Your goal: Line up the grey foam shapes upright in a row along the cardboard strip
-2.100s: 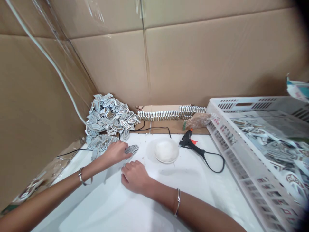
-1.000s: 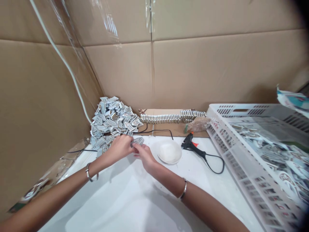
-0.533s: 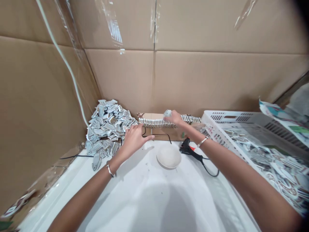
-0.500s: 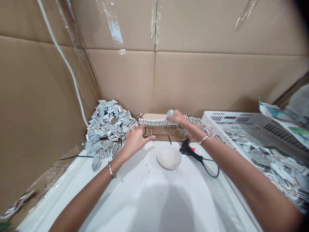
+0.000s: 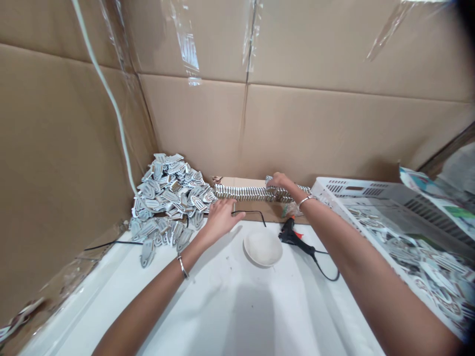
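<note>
My right hand (image 5: 279, 182) reaches to the back of the white table (image 5: 230, 306) and pinches a small grey-white piece against the row of stacked pieces (image 5: 245, 192) that stands on a cardboard strip. My left hand (image 5: 221, 218) rests near the table's back edge with fingers stretched out, holding nothing, just right of a heap of the same grey-white pieces (image 5: 168, 198). A metal bangle sits on each wrist.
A small white bowl (image 5: 262, 246) stands mid-table, with a black glue gun (image 5: 297, 237) and its cord to its right. A white plastic crate (image 5: 401, 232) full of printed pieces fills the right side. Cardboard walls close the back and left; a white cable (image 5: 111, 99) hangs at the left.
Both hands held a piece near the heap a second ago. My right hand has carried it to the row at the back, then along it to the right. My left hand has opened.
</note>
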{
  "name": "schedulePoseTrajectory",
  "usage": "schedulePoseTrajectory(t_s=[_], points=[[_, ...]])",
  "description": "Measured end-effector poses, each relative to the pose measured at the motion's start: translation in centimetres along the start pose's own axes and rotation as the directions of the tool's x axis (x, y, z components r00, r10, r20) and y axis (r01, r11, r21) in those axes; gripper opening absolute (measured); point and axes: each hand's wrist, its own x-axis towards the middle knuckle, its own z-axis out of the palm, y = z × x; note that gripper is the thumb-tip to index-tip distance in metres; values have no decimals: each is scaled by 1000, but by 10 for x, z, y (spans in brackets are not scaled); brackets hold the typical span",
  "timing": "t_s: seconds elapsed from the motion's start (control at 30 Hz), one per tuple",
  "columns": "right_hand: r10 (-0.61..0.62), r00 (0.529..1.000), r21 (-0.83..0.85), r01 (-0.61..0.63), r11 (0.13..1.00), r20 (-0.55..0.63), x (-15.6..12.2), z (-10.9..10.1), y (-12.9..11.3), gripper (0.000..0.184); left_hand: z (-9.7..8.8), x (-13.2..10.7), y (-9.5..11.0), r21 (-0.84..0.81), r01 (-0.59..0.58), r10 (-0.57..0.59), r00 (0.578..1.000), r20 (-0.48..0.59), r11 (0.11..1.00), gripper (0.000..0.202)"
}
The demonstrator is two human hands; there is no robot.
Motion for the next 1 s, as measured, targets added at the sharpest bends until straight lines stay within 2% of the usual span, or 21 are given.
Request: schedulePoseTrajectory(t_s=[0.1,0.2,0.57,1.0], points=[[62,989,-36,-58,998,133,5,2,-2,31,4,2,-3,8,1,-2,999,33,1000,44],[80,979,-55,-71,996,185,8,5,-5,27,5,3,-5,11,-9,8,999,48,1000,43],[152,988,-77,-149,986,39,14,30,-7,45,5,5,-8,0,1,-1,995,96,1000,40],[101,993,-129,-108,986,-61,5,35,-12,42,6,5,-9,7,-5,4,994,110,1000,39]])
